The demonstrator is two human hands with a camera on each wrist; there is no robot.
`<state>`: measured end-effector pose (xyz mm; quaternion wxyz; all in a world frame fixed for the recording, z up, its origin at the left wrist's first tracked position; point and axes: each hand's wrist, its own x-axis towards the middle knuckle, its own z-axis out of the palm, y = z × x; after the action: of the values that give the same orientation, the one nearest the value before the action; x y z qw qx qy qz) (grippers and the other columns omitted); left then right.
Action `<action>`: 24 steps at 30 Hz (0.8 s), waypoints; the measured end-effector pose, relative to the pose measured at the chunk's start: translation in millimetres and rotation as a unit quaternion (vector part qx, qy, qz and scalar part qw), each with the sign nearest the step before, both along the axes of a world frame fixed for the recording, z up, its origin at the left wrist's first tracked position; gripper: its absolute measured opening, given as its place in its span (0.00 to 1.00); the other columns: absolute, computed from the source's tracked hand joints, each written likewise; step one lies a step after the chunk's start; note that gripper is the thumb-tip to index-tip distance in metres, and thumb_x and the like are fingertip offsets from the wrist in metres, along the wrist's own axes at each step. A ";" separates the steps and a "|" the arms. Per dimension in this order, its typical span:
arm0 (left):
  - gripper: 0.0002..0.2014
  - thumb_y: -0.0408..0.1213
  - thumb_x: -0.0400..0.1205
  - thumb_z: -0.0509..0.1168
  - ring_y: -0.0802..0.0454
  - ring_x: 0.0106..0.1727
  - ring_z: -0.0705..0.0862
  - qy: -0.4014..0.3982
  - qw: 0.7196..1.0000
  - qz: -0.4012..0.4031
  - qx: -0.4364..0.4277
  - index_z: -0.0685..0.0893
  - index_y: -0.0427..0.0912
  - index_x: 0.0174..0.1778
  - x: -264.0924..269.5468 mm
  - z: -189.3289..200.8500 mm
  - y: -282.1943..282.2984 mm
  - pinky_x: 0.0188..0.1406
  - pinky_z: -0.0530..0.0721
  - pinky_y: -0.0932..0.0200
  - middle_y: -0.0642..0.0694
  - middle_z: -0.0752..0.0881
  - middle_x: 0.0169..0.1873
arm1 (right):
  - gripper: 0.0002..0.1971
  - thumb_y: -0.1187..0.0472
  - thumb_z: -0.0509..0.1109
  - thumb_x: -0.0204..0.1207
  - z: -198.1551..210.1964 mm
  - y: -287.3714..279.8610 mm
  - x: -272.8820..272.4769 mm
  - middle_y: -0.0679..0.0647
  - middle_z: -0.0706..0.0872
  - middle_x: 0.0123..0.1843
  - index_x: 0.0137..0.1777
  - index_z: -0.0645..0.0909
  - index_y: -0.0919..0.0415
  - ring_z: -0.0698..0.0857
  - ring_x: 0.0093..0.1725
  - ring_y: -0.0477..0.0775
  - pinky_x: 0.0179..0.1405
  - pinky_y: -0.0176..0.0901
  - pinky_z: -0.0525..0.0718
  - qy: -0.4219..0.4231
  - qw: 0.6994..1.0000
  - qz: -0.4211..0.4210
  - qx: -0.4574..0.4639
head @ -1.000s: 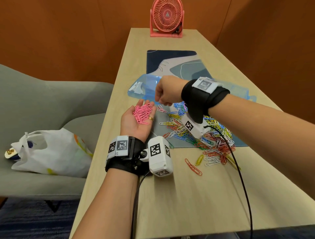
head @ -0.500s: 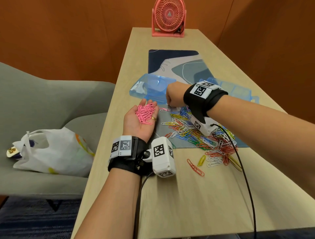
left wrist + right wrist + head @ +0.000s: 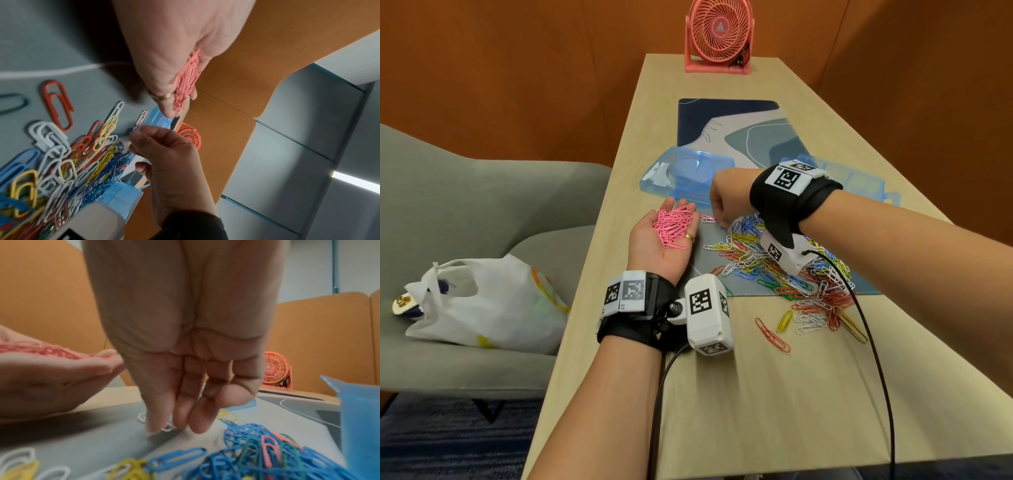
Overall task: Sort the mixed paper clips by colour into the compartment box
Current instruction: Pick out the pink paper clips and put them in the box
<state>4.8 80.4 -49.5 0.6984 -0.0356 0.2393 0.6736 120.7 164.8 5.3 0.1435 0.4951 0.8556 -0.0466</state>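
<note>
My right hand [image 3: 729,198] is knuckles-up in the middle of the head view, wrist bent so the fingers [image 3: 197,418] point down at the mat [image 3: 729,120]. They are bunched narrow, tips touching or almost touching the mat by a small clip [image 3: 166,429] that looks white from the right wrist; whether they have it pinched I cannot tell. From the head view a pink clip [image 3: 709,219] lies just left of those fingertips, in the gap between my two hands, its long axis running left to right across the frame. That is the relation I am working on: the clip sits left of the right hand, closer to it than to the left palm, so I judge a short sideways pinch along the clip's length, then a carry left, is what comes next.

My left hand [image 3: 664,240] lies palm-up and flat just left of it, fingers relaxed and wide, cradling a heap of pink paper clips [image 3: 673,228].

The mixed pile [image 3: 784,274] spreads right and toward the lower right, partly on the mat and partly on the bare table [image 3: 756,411], under my right wrist. The compartment box [image 3: 859,181] sits behind the right wrist at the right; its blue lid [image 3: 681,171] lies above the left hand. I see no clips sorted into the box, though much of it is hidden.
</note>
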 end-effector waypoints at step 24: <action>0.18 0.40 0.89 0.47 0.37 0.68 0.77 0.005 1.000 -0.001 0.004 0.80 0.34 0.47 1.1 -1.0 0.3 0.68 0.74 0.47 0.34 0.81 0.52 | 0.12 0.59 0.70 0.76 -11.7 -4.9 -8.7 0.61 0.87 0.53 0.54 0.83 0.67 0.80 0.45 0.54 0.44 0.42 0.78 0.059 0.998 -0.024 0.019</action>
<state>5.9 80.8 -50.5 0.6981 -0.0292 0.2400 0.6739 112.0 159.9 -6.4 0.0827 0.5147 0.8510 -0.0632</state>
